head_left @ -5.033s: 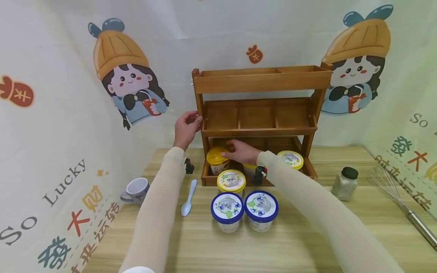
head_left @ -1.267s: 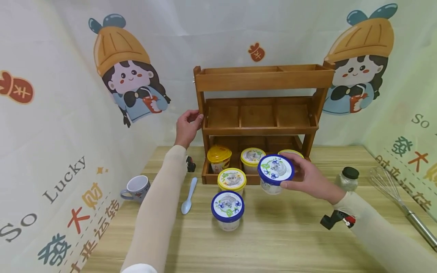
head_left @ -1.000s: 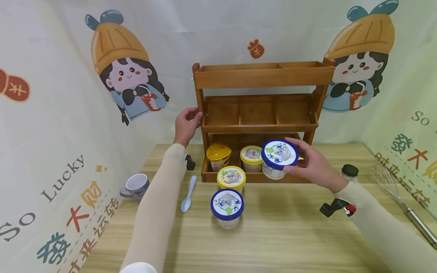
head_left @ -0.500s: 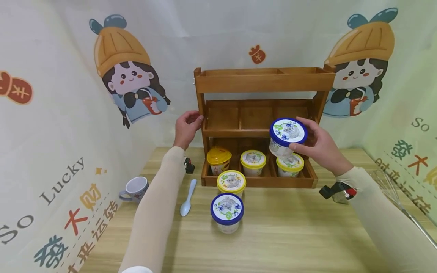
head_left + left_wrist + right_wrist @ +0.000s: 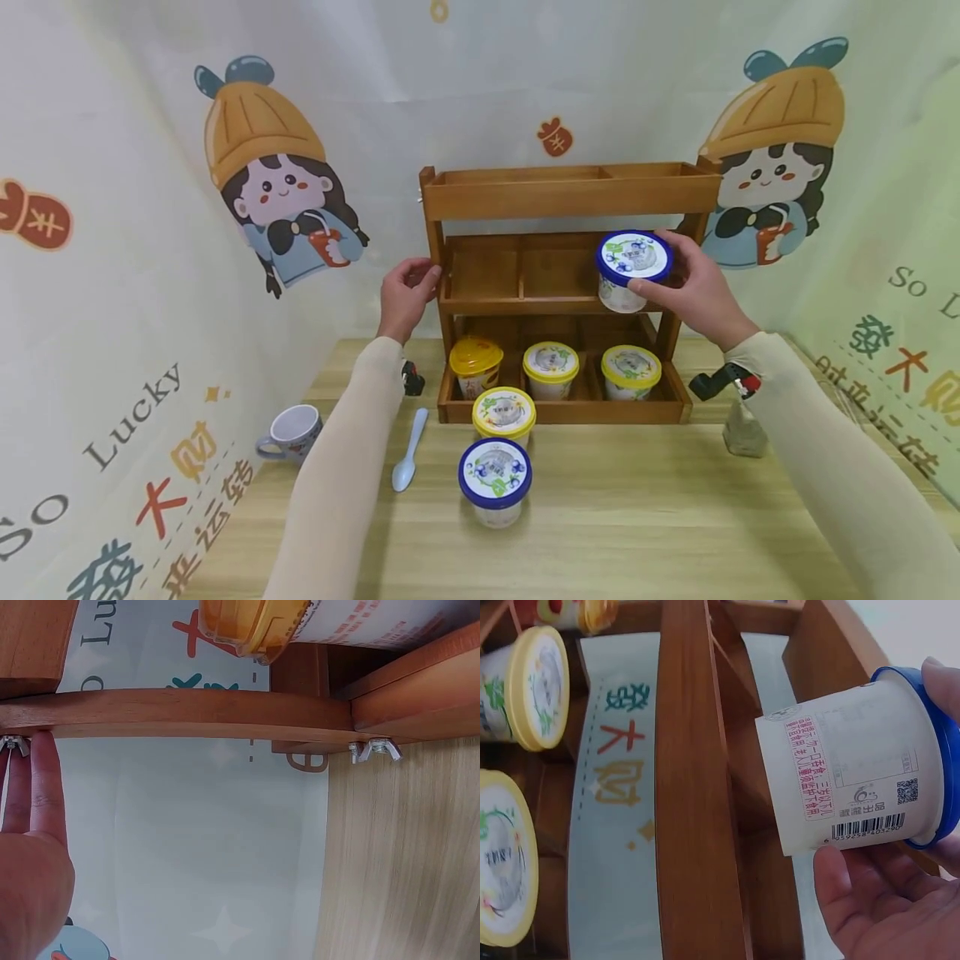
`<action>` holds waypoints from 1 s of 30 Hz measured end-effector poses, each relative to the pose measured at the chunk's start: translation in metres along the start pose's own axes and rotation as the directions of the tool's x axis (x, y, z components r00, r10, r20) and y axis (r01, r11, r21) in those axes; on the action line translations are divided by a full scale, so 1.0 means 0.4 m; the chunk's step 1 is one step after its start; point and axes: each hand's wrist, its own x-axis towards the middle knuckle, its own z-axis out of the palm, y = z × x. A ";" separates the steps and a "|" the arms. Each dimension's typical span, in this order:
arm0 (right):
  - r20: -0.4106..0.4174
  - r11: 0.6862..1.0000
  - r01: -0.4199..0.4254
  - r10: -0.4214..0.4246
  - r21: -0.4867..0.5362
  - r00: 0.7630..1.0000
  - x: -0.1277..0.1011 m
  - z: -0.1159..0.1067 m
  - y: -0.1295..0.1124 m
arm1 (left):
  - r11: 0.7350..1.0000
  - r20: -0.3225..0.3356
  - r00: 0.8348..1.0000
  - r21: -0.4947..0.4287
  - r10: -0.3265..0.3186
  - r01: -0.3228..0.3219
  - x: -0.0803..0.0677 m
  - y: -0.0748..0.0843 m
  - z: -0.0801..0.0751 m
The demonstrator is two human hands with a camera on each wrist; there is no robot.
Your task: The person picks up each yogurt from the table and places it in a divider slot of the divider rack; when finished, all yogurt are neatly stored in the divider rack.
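A three-tier wooden rack (image 5: 570, 196) stands at the back of the table. My left hand (image 5: 420, 279) grips its left post (image 5: 187, 712), fingertips (image 5: 41, 787) flat against the wood. My right hand (image 5: 663, 267) holds a blue-lidded cup (image 5: 633, 268) at the right compartment of the middle shelf; the cup (image 5: 847, 780) hangs just in front of the shelf, pinched between thumb and fingers. On the bottom shelf stand an orange-lidded cup (image 5: 476, 364) and two yellow-lidded cups (image 5: 551, 369) (image 5: 631, 371). In front of the rack sit a yellow-lidded cup (image 5: 504, 414) and another blue-lidded cup (image 5: 494, 480).
A pale blue spoon (image 5: 407, 454) and a mug (image 5: 288, 432) lie left of the rack. A spice jar (image 5: 744, 429) stands at the right, partly behind my right wrist. Printed cloth walls close in the table on the left, back and right.
My right hand has raised the blue-lidded cup from low in front of the rack up to the middle shelf's right compartment. My left hand has stayed on the post.
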 end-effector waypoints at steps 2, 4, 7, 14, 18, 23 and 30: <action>-0.014 1.000 -0.002 0.002 0.002 1.000 0.012 0.001 0.008 | 1.000 -0.004 1.000 -0.005 -0.001 0.001 -0.003 -0.003 -0.002; -0.029 1.000 -0.006 0.006 -0.008 1.000 0.025 0.003 0.017 | 1.000 -0.006 1.000 -0.011 0.003 -0.003 -0.005 -0.006 -0.002; -0.047 1.000 -0.015 0.015 -0.009 0.999 0.045 0.006 0.029 | 1.000 -0.009 1.000 -0.012 -0.001 0.001 -0.008 -0.010 -0.003; -0.105 1.000 -0.029 0.029 -0.001 0.994 0.083 0.007 0.040 | 0.999 -0.010 0.999 -0.025 -0.038 0.038 -0.004 -0.008 -0.006; -0.146 0.999 -0.038 0.033 -0.034 0.989 0.091 0.009 0.046 | 1.000 -0.008 1.000 -0.022 -0.014 0.014 0.009 -0.005 -0.005; -0.145 0.994 -0.075 0.064 -0.075 0.987 0.080 0.022 0.064 | 1.000 -0.013 1.000 -0.027 -0.007 0.007 0.010 -0.013 -0.003; -0.115 0.986 -0.086 0.069 -0.144 0.991 0.057 0.037 0.077 | 0.999 -0.017 1.000 -0.047 0.008 -0.009 0.004 -0.015 0.000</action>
